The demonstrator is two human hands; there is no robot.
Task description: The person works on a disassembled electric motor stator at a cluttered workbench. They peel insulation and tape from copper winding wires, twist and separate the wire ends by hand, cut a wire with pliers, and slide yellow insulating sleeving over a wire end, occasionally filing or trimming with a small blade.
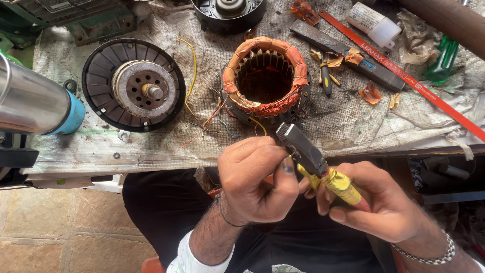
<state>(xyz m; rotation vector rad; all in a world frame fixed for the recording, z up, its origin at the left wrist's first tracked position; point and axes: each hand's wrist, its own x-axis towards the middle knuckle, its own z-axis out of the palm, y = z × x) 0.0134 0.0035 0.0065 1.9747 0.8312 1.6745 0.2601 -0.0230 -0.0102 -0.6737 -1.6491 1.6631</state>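
Yellow-taped pliers [314, 163] tilt up-left, nose pinching a thin wire.

Your left hand [255, 179] hides what its fingers pinch at the pliers [303, 149]. The steel cylinder [30, 103], far left of it, is cut off by the edge.

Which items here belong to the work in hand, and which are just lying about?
In use:
- pliers, held by right hand
- wire end pinched by left hand
- stator with copper windings

Lying about:
- rotor plate
- hacksaw blade
- screwdriver
- white tube
- metal cylinder
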